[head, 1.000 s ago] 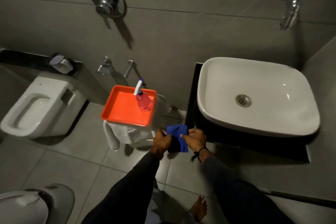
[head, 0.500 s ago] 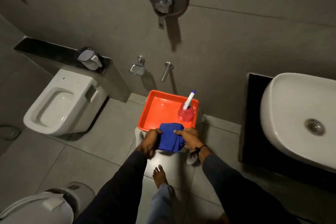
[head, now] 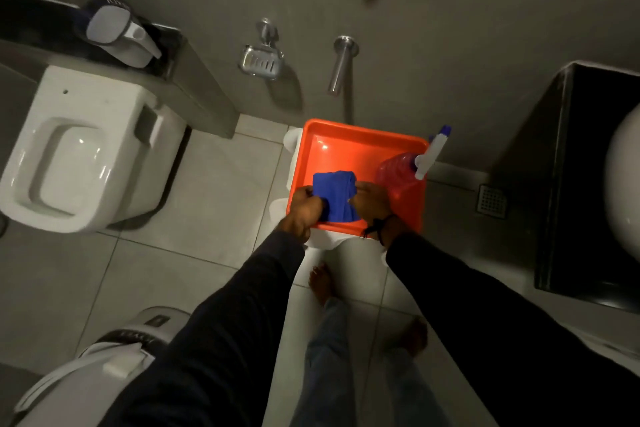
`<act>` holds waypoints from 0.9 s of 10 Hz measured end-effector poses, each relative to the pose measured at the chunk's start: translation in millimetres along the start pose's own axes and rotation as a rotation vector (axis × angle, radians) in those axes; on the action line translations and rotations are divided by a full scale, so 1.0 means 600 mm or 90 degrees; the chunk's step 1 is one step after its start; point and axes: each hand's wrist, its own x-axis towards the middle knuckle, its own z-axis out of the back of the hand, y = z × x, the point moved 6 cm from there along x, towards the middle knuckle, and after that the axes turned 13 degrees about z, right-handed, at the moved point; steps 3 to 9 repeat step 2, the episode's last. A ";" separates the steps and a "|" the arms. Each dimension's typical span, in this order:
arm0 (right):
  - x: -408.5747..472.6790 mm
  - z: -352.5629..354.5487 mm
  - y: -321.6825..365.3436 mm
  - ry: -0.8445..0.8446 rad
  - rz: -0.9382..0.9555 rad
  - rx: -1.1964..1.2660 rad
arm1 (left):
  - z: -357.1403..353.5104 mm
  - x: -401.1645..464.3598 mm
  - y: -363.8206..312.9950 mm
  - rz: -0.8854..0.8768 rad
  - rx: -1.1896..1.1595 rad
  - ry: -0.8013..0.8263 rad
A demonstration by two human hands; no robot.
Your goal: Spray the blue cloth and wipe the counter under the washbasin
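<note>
You're gripping the blue cloth in both left hand and right hand, now lowering it over the orange tray instead of beside the washbasin, the spray bottle standing just beyond, so spraying looks next.

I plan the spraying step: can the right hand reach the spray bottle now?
Probably yes. The right hand is next to the spray bottle, nothing between them, but it must first release the blue cloth.
</note>
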 end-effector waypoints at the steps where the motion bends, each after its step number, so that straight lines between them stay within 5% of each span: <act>1: -0.003 -0.002 0.006 0.010 -0.020 -0.007 | 0.006 -0.006 -0.002 -0.005 0.037 0.009; 9: -0.017 0.020 0.055 0.007 -0.032 -0.055 | 0.031 -0.033 -0.026 -0.019 0.061 -0.041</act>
